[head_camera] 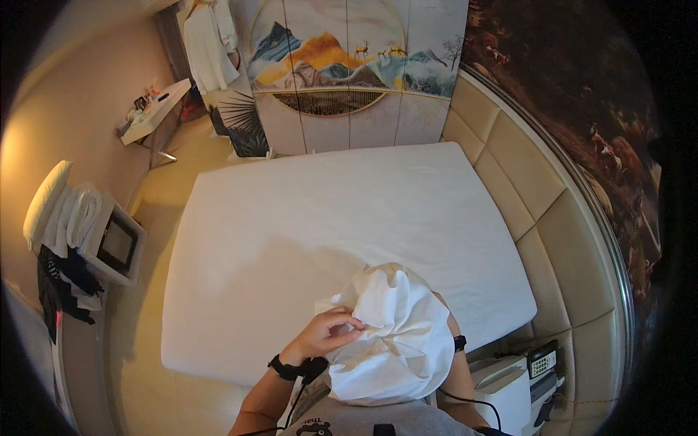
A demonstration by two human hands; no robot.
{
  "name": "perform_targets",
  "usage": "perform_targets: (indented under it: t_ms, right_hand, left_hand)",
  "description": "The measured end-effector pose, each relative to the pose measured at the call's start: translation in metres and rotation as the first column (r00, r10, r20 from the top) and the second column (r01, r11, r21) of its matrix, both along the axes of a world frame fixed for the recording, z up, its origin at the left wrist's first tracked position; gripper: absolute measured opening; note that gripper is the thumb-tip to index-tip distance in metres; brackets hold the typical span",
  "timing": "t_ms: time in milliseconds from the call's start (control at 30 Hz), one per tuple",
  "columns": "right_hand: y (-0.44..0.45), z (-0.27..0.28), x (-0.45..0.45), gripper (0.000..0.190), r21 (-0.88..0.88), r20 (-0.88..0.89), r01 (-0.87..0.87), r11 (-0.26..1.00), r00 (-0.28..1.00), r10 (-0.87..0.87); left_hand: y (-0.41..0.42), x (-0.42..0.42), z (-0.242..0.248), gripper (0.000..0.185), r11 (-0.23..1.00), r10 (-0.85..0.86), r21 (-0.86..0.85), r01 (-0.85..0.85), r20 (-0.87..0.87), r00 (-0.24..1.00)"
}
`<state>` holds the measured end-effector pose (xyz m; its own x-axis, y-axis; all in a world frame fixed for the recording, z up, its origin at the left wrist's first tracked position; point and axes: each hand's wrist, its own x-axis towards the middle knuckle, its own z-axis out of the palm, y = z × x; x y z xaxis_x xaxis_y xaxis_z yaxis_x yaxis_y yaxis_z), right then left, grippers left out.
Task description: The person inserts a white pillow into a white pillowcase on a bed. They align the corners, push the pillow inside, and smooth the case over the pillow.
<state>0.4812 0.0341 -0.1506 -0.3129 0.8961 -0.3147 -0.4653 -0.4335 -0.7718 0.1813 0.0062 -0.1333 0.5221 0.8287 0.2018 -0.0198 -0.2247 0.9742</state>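
A bunched white cloth [395, 338] is held up close in front of my body, above the near edge of the bed. My left hand [334, 328] pinches a fold of it between thumb and fingers at its left side. My right hand is hidden behind or inside the cloth; only the forearm with a black wristband [459, 343] shows at the right. Beyond lies a mattress covered by a smooth white sheet [327, 218], with a shadow across its middle.
A padded beige headboard wall [551, 218] borders the bed on the right. At lower right stands a bedside cabinet [499, 381] with a telephone [542, 361]. Folded white bedding [84, 215] and a pillow [48, 204] are stacked at left. A narrow desk [155, 111] stands farther back.
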Motion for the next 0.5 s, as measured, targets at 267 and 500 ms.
perform_targets:
  t_ms: [267,500]
  right_hand:
    - [-0.001,-0.001,0.002,0.025,0.056,0.066,-0.013,0.998,0.998,0.009]
    - [-0.013,0.009,-0.005,0.028,0.098,0.02,0.072,0.993,0.997,-0.074]
  left_hand:
    - [-0.01,0.02,-0.014,0.013,0.986,0.139,0.104,-0.132,-0.066,0.988]
    - [-0.013,0.02,-0.01,0.014,0.986,0.151,0.078,-0.144,-0.089,0.985]
